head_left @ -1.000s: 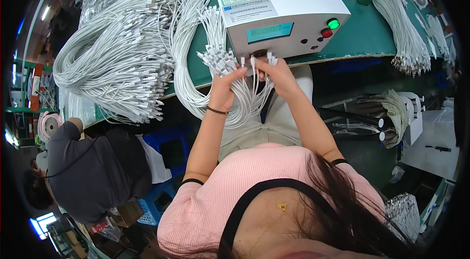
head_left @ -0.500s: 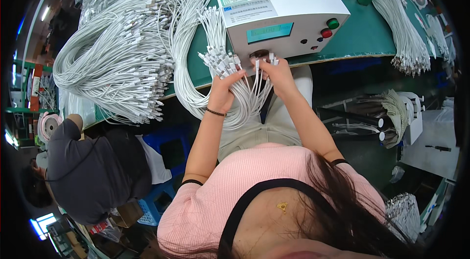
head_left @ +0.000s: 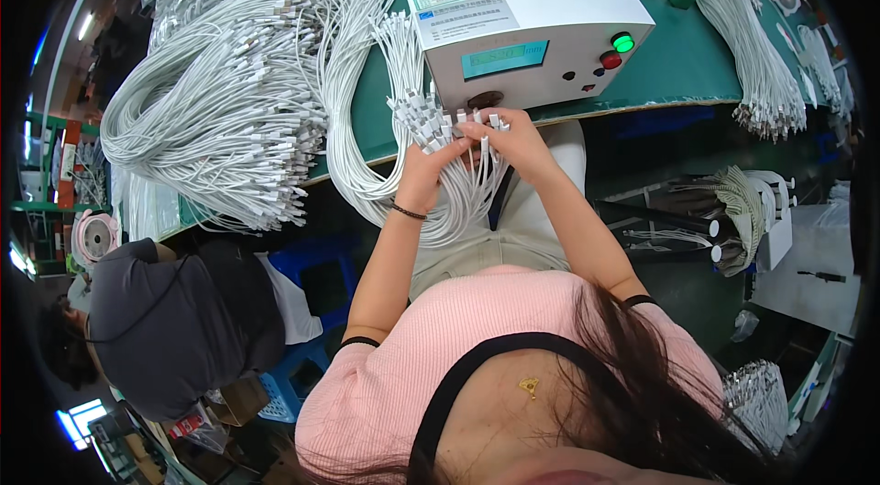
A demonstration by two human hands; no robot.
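"Right below the white box, two hands are busy in a loop of white cables! Who's got what?"

"Left hand first: it's clamped round the thick of the bunch, thumb laid across the cords, the other fingers tucked out of sight behind them. Plugs crowd up above that thumb."

"And the right hand?"

"Curled on a few cords of its own! Plugs poke out past its fingers, and its thumb and forefinger reach leftward, tips just beside the left thumb, in among the plugs. Whether those tips pinch one single plug, I cannot tell."

"So the cables run how?"

"Plug ends above the fingers, cords dropping beneath, looping down over the lap. Near the fingertips, a dark opening sits in the box's front."

"Anything lit up there?"

"Screen glowing blue, green light shining, red button just under it."

"Elsewhere on the green table?"

"Big pile at left, a slimmer bundle beside it, another hank overhanging the edge at right. Far left, a co-worker in dark grey!"
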